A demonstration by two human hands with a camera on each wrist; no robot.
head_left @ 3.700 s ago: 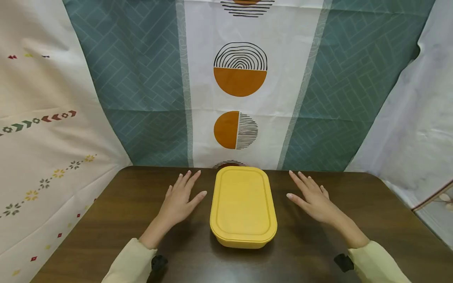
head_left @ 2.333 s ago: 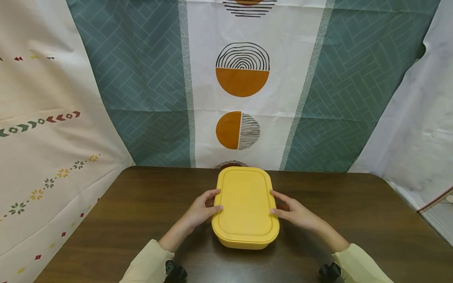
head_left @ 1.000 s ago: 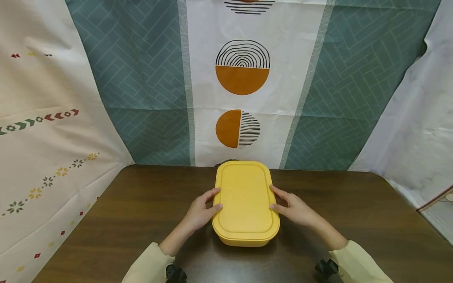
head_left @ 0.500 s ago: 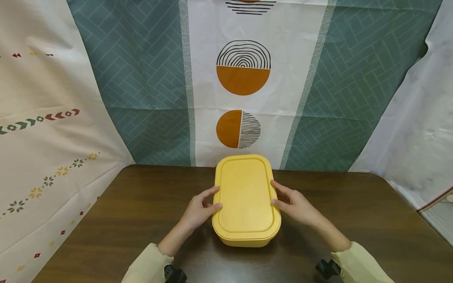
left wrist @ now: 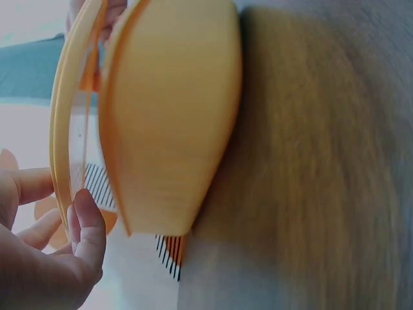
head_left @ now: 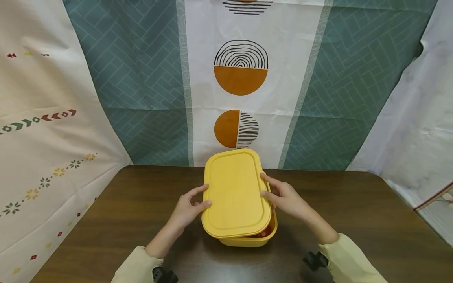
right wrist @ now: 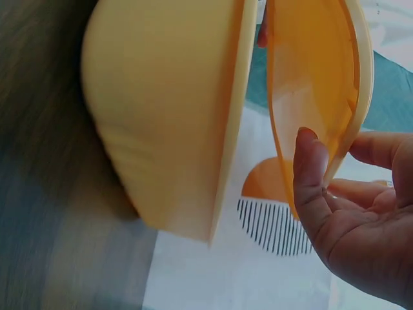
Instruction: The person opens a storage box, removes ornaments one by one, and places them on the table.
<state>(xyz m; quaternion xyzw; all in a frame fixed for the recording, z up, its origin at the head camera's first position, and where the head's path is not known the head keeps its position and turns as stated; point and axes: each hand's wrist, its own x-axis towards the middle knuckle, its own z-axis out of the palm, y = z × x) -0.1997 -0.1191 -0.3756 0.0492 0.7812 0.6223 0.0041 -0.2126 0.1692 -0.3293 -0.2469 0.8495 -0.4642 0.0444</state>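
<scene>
A yellow rectangular lid (head_left: 235, 192) is raised off its yellow food container (head_left: 247, 241), tilted and shifted to the left of it. My left hand (head_left: 185, 210) pinches the lid's left edge between thumb and fingers. On the opposite edge, my right hand (head_left: 288, 198) pinches it too. Something red with light spots (head_left: 263, 232) shows inside the container at the near right corner; the lid hides the rest. Both wrist views show a gap between the lid (left wrist: 62, 129) and the container (right wrist: 161, 97), which stands on the table.
The dark wooden table (head_left: 141, 204) extends to both sides of the container. Behind it hangs a green and white patterned cloth (head_left: 240, 102). A cream cloth (head_left: 53, 157) hangs at the left, a whitish one (head_left: 417, 129) at the right.
Both hands moved in from the sides and took hold of the lid's edges. The lid came up off the container and shifted left, baring the near right corner and the red contents.
</scene>
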